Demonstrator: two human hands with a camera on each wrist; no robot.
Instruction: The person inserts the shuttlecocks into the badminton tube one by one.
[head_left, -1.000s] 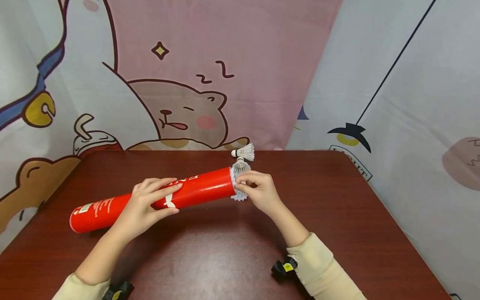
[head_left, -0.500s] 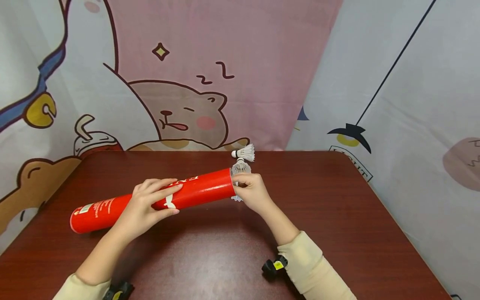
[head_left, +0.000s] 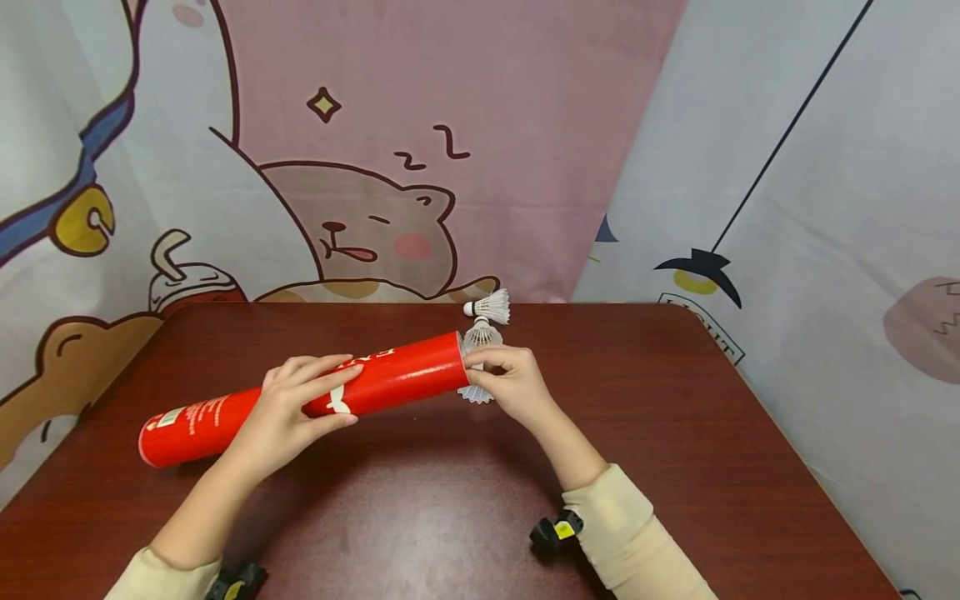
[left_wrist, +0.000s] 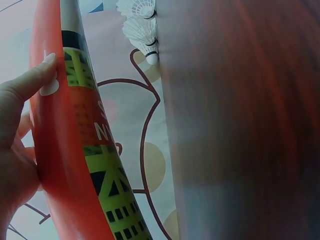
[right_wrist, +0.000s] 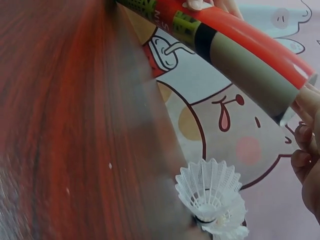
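Note:
A long red shuttlecock tube [head_left: 408,371] lies slanted across the head view, its mouth raised toward the right. My left hand [head_left: 288,408] grips it around the middle, thumb below and fingers over the top; in the left wrist view, the thumb [left_wrist: 37,77] presses on the red side. At the mouth is my right hand [head_left: 513,383], thumb and index finger reaching in past the rim. Their tips are hidden there, and I cannot tell whether they pinch something. Behind the mouth stands a white shuttlecock [head_left: 482,335], and another skirt [head_left: 476,394] shows below the right fingers.
One more shuttlecock [head_left: 491,307] lies on its side near the back edge of the brown table [head_left: 420,500]. A cartoon-printed cloth [head_left: 540,150] hangs behind the table. A black wrist device [head_left: 555,533] sits by the right sleeve.
The white skirt that stuck out of the tube's mouth is no longer seen there. My right hand has moved left to the opening, then slightly back. The left hand keeps its grip.

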